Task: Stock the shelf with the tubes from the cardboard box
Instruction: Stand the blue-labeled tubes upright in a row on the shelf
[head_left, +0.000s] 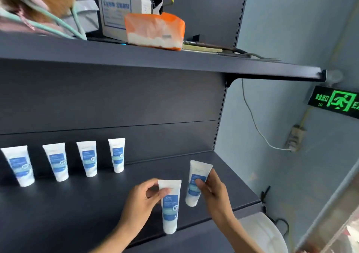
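Left hand [140, 200] and right hand [211, 189] each pinch an upright tube [171, 206], lower centre, right of the shelved row [64, 161].

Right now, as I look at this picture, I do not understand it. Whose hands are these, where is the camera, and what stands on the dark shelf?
There is no machine here. A person wears one camera on the head, so you look forward and down at that person's own two hands.

The left hand pinches one white tube with a blue label near its flat top end. The right hand holds a second tube the same way. Both tubes point cap down, over the front part of the lower shelf.

Further back on that shelf, four tubes of the same kind already stand in a row, caps down.

The upper shelf carries other things: an orange pack of tissues, a white box and some cables.

The cardboard box is not in the picture.
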Motion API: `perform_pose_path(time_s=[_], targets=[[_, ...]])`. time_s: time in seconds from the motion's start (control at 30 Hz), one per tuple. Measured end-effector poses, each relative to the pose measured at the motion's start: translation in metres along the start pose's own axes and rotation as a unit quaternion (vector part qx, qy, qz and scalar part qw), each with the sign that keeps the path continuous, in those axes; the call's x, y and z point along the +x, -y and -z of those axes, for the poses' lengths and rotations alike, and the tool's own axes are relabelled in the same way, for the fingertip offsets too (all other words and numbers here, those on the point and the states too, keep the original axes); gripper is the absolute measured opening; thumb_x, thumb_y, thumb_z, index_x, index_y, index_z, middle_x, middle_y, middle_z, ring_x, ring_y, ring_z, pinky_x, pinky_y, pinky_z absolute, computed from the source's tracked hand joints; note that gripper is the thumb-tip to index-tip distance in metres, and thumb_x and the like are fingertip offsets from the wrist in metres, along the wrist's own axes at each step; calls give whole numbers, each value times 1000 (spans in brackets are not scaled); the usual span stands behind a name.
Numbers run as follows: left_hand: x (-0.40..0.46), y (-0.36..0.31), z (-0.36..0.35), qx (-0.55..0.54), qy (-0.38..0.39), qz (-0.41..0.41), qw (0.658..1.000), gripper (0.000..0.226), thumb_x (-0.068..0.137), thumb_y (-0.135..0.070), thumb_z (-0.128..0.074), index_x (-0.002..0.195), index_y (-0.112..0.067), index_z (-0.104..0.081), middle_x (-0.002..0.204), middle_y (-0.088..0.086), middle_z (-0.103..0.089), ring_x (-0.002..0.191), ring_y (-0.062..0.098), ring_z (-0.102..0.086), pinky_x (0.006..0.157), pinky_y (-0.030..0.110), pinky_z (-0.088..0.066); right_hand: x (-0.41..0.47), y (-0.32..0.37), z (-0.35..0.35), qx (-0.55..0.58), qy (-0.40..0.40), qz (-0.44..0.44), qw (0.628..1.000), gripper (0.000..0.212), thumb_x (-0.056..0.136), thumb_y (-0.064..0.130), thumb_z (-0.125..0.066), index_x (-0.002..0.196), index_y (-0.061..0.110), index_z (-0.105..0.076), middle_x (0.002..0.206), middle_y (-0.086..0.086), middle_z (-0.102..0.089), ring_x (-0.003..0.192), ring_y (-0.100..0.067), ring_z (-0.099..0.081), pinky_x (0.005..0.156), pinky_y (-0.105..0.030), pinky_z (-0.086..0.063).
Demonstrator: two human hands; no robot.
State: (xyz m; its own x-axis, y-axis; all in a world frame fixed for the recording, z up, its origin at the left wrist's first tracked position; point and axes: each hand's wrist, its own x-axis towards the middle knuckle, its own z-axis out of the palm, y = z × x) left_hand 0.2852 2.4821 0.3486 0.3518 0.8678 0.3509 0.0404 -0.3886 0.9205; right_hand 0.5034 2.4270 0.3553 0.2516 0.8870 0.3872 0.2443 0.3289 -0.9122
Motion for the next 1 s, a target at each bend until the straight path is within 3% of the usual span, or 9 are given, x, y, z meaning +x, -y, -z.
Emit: perform_pose_path(time_s=[0.07,0.33,0.53,0.77,1.0], targets=[[7,3,18,0,-7,-4,1000,37,79,-57,-75,98,-26,-74,95,-3,-78,88,14,-75,79,41,-61,5,3,-15,16,2,-2,1000,17,98,3,-58,109,16,-61,101,-1,-74,90,-11,-68,79,-19,-51],[21,23,72,-4,-38,22,999,25,78,-44,-76,94,-25,-75,94,0,-79,88,19,-76,79,49,-62,24,1,-61,30,14,-16,999,12,97,13,-62,108,18,-62,105,-1,-75,98,-22,-71,85,-31,-57],[34,31,84,-5,-80,43,996,4,85,-27,-78,85,-24,-75,88,2,-78,85,21,-75,78,47,-63,52,-8,-74,44,45,-28,998,11,93,6,-66,101,13,-65,99,-3,-75,90,-15,-71,77,-21,-54],[69,44,86,50,-151,63,985,9,87,-24,-76,81,-29,-73,85,-4,-76,77,15,-75,74,43,-63,89,-23,-70,37,87,-43,995,18,93,5,-65,100,21,-68,101,1,-76,92,-15,-72,78,-22,-54],[123,55,77,91,-203,73,972,18,88,-20,-75,77,-8,-68,81,10,-72,77,33,-69,76,54,-58,117,-35,-57,23,103,-47,993,19,92,8,-67,101,24,-70,99,6,-77,91,-10,-72,76,-14,-52]])
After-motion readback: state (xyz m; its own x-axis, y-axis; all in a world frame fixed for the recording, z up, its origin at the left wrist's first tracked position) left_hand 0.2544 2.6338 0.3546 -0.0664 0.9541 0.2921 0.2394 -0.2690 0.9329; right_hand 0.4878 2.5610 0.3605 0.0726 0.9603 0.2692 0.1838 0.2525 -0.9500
